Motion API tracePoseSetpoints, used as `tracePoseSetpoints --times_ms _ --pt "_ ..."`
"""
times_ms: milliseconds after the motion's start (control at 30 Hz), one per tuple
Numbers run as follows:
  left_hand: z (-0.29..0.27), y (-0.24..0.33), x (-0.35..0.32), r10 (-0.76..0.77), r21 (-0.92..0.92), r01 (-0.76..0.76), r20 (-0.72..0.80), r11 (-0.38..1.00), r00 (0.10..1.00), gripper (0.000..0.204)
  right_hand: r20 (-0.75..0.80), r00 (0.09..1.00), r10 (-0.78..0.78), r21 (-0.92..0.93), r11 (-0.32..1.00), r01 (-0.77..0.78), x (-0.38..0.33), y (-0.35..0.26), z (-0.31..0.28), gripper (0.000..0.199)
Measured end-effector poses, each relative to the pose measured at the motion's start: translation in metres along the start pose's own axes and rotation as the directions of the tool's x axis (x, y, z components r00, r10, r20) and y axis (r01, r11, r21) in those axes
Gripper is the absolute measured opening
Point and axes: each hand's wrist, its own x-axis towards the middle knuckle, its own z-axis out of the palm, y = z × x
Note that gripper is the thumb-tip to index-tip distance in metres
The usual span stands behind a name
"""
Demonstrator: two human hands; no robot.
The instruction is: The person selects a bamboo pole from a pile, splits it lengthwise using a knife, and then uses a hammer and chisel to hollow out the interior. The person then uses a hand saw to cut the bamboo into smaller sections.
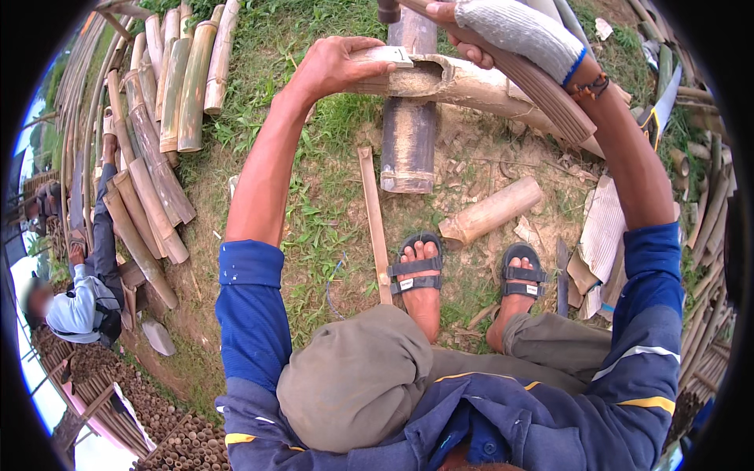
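A pale bamboo pole (503,98) lies crosswise over a thicker, dark bamboo log (407,169). A rough opening is cut in the pole where the two cross. My left hand (342,67) is closed around a pale flat piece (382,56) with a dark mark at its end, held against the pole just left of the opening. Higher on the right, my right hand (503,35), in a grey knit glove with bare fingertips, grips the broad ribbed wooden handle of a hammer (554,98). Its dark head is partly cut off by the top edge, above the pole.
Near my sandalled feet lie a short bamboo piece (493,210) and a narrow bamboo strip (373,228). A handsaw (664,114) stands at the right, above a crumpled sack (601,228). Bamboo lengths (196,82) are stacked at left, where another person (82,306) sits.
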Motion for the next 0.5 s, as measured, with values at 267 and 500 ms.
tracePoseSetpoints --times_ms 267,500 --pt "0.001 -0.007 -0.004 0.024 -0.006 -0.024 -0.039 1.0 0.999 0.076 -0.101 0.995 0.006 -0.233 0.972 -0.029 0.01 -0.038 0.004 0.044" --pt "0.0 0.005 0.004 0.184 0.111 -0.183 -0.003 0.977 0.983 0.075 -0.067 0.987 0.144 -0.079 0.986 -0.149 -0.01 0.051 -0.007 0.062"
